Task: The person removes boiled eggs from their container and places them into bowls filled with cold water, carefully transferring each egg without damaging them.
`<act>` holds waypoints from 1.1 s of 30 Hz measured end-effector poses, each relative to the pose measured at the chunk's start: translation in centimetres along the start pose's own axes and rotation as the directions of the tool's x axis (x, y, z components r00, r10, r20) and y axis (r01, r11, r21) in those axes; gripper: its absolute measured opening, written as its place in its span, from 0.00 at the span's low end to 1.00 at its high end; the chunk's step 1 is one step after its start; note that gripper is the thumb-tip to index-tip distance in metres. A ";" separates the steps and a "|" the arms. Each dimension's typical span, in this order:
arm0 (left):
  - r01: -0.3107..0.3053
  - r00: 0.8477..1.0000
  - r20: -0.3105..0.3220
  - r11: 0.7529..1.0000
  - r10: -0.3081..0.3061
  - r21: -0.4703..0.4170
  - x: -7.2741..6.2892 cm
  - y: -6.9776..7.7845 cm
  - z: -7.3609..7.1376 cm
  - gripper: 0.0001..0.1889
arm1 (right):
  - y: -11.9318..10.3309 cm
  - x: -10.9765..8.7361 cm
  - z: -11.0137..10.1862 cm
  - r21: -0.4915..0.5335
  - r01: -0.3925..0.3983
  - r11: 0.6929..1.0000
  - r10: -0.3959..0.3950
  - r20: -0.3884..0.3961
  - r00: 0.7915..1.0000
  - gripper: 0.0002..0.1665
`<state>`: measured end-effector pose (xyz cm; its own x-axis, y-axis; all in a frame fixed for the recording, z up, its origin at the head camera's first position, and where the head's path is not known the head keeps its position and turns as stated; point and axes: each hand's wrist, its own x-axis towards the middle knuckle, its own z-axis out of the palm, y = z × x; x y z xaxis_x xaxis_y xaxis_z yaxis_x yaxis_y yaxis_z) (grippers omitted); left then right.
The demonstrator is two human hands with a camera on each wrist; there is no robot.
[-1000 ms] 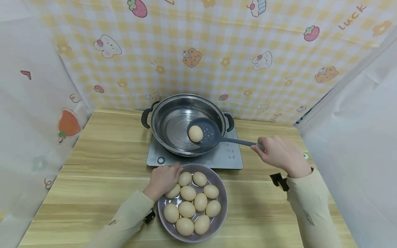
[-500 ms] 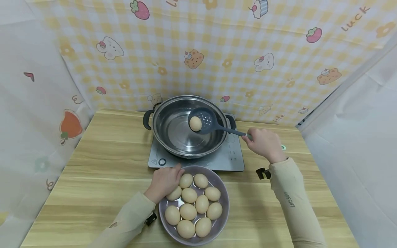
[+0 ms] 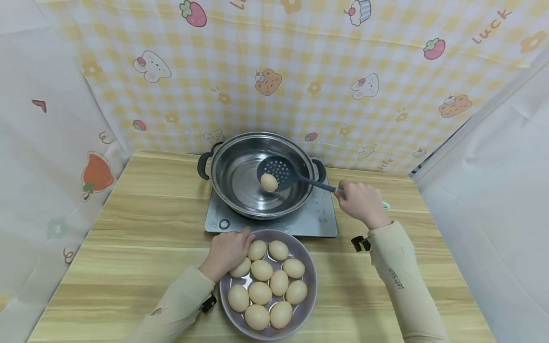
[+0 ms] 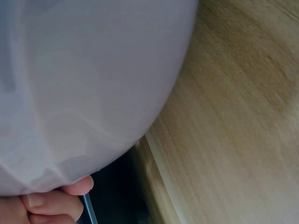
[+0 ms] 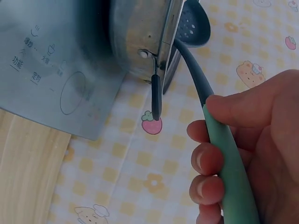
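My right hand (image 3: 362, 204) grips the green handle (image 5: 229, 172) of a dark grey slotted skimmer (image 3: 280, 166), fingers and thumb wrapped round it in the right wrist view. The skimmer's head is over the inside of a steel pot (image 3: 240, 190). One egg (image 3: 269, 183) sits at the near left edge of the head, the head tilted under it. My left hand (image 3: 226, 253) holds the far left rim of a mauve bowl (image 3: 312, 290) of several eggs (image 3: 259, 293). In the left wrist view its curled fingers (image 4: 56, 203) touch the bowl's wall.
The pot stands on a flat grey induction cooker (image 3: 300, 226), its black side handles (image 3: 203, 166) sticking out left and right. Behind it hangs a yellow checked cloth (image 3: 317, 52). White sheets (image 3: 493, 200) flank the wooden table (image 3: 150, 200).
The right hand has moved left with the skimmer. Its head rose, then lowered and tilted toward the near left, and the egg slid to its edge. The left hand stays on the bowl.
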<state>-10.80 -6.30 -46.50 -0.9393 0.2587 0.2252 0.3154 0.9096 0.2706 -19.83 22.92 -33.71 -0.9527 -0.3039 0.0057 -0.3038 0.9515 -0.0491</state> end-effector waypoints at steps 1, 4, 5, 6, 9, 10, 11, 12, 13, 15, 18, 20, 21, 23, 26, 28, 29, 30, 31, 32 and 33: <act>0.001 1.000 0.002 1.000 0.000 -0.001 0.0 0.0 0.0 0.13 | 0.0 0.0 0.0 0.003 0.002 1.000 -0.002 -0.003 1.000 0.11; 0.001 1.000 0.009 1.000 -0.001 -0.003 0.0 0.0 0.1 0.13 | 0.0 0.0 0.2 0.005 0.012 1.000 -0.012 -0.017 1.000 0.10; 0.000 1.000 0.009 1.000 0.000 -0.004 0.0 0.0 0.1 0.13 | 0.0 0.0 0.2 0.005 0.015 1.000 -0.015 -0.021 1.000 0.10; -0.001 1.000 0.009 1.000 0.001 -0.006 0.0 0.0 0.1 0.13 | 0.0 0.0 0.3 0.005 0.019 1.000 -0.018 -0.026 0.999 0.10; -0.005 1.000 0.007 1.000 0.005 -0.010 0.1 -0.1 0.1 0.13 | 0.0 -0.1 0.3 0.015 0.023 1.000 -0.023 -0.032 0.999 0.10; -0.007 1.000 0.005 1.000 0.007 -0.011 0.1 -0.1 0.2 0.13 | -0.1 -0.2 0.4 0.018 0.024 1.000 -0.024 -0.034 0.999 0.10; -0.007 1.000 0.004 1.000 0.007 -0.011 0.1 -0.1 0.1 0.13 | -0.1 -0.2 0.4 0.017 0.025 1.000 -0.024 -0.040 0.999 0.10; -0.006 1.000 0.004 1.000 0.006 -0.010 0.0 0.0 0.1 0.13 | -0.1 -0.2 0.4 0.019 0.024 1.000 -0.024 -0.046 0.999 0.09; -0.006 1.000 0.004 1.000 0.006 -0.009 0.0 0.0 0.1 0.13 | -0.1 -0.2 0.5 0.021 0.023 1.000 -0.022 -0.053 0.998 0.09; -0.004 1.000 0.004 1.000 0.004 -0.009 0.0 0.0 0.1 0.13 | -0.1 -0.2 0.6 0.021 0.019 1.000 -0.018 -0.069 0.997 0.09; 0.001 1.000 0.011 1.000 -0.001 -0.012 0.0 0.0 0.1 0.13 | -0.1 -0.3 0.8 0.030 0.016 0.999 -0.014 -0.093 0.996 0.08; 0.004 1.000 0.017 1.000 -0.004 -0.016 0.0 0.0 0.1 0.13 | 0.0 -0.3 0.8 0.042 0.018 0.999 -0.013 -0.109 0.994 0.08; 0.006 1.000 0.021 1.000 -0.006 -0.018 0.0 -0.1 0.1 0.13 | 0.0 -0.4 0.8 0.051 0.020 0.998 -0.014 -0.118 0.993 0.07; 0.009 1.000 0.028 1.000 -0.008 -0.021 0.0 -0.1 0.1 0.13 | 0.1 -0.5 0.8 0.065 0.023 0.998 -0.014 -0.137 0.990 0.07; 0.011 0.999 0.033 1.000 -0.011 -0.022 0.0 -0.1 0.1 0.13 | 0.2 -1.0 0.6 0.086 0.030 0.996 -0.016 -0.159 0.987 0.06; 0.013 0.999 0.035 1.000 -0.012 -0.023 0.1 0.0 0.1 0.12 | 0.2 -1.4 0.4 0.097 0.032 0.995 -0.015 -0.172 0.985 0.05; 0.015 0.999 0.037 1.000 -0.014 -0.023 0.1 0.0 0.1 0.12 | 0.2 -1.7 0.2 0.104 0.033 0.994 -0.014 -0.181 0.983 0.05; 0.017 0.999 0.039 1.000 -0.016 -0.023 0.1 0.0 0.1 0.12 | 0.2 -2.0 0.1 0.108 0.033 0.994 -0.012 -0.194 0.981 0.05; 0.017 0.999 0.041 1.000 -0.016 -0.021 0.1 0.0 0.0 0.12 | 0.2 -2.3 -0.1 0.113 0.032 0.993 -0.008 -0.207 0.978 0.05; 0.018 0.999 0.044 1.000 -0.017 -0.022 0.1 0.0 0.0 0.12 | 0.1 -2.7 -0.2 0.112 0.033 0.993 -0.007 -0.229 0.973 0.06; 0.019 0.999 0.046 1.000 -0.018 -0.023 0.1 0.0 0.0 0.12 | 0.1 -3.1 -0.4 0.105 0.036 0.994 -0.008 -0.256 0.967 0.06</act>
<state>-10.91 -6.24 -46.47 -0.9502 0.2566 0.1767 0.3000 0.9069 0.2960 -16.93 23.99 -33.35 -0.9210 -0.2889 0.2615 -0.3352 0.9295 -0.1539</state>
